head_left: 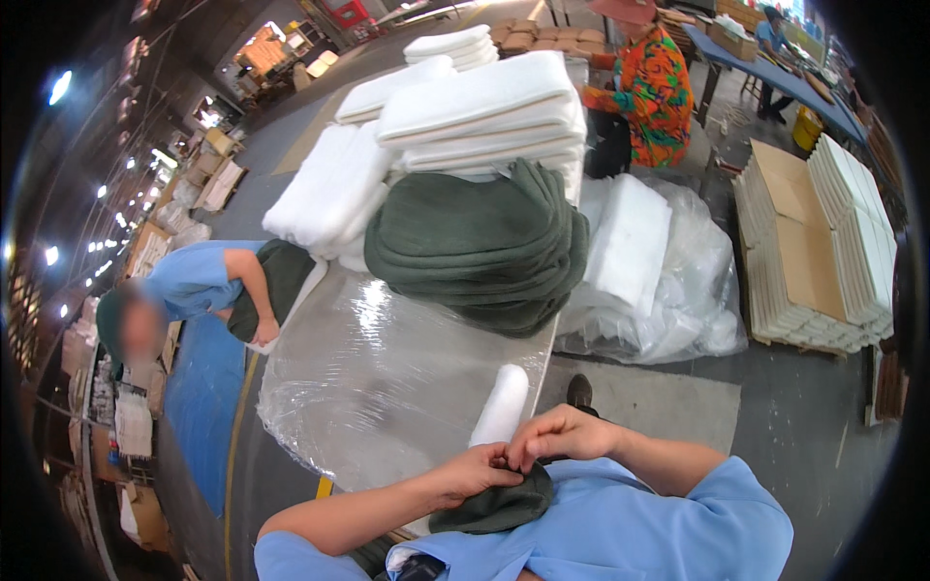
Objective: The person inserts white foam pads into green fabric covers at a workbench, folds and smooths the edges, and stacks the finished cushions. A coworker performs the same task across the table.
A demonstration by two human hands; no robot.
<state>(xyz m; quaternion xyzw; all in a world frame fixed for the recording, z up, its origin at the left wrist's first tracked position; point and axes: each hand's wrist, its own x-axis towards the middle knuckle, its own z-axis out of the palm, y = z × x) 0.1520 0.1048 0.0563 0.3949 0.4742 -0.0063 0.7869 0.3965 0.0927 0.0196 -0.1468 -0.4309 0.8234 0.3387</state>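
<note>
Close to my waist, a dark green fabric piece [499, 508], looking like a cushion cover, hangs at the table's near edge. My left hand [477, 474] pinches its upper edge between thumb and fingers. Beside it, my right hand [562, 436] has its fingers bent down and closed on the same edge, almost touching the left. A rolled white batting pad [502, 402] lies on the table just beyond my hands. Its near end is hidden behind them, so I cannot tell whether it enters the fabric.
On the plastic-covered table [349, 387] sit a pile of dark green covers [465, 232] and white batting stacks [475, 102]. A co-worker [203, 281] holds green fabric at left; another person [659, 97] stands far right. Bagged batting [630, 252] and stacked cardboard [804, 252] are right.
</note>
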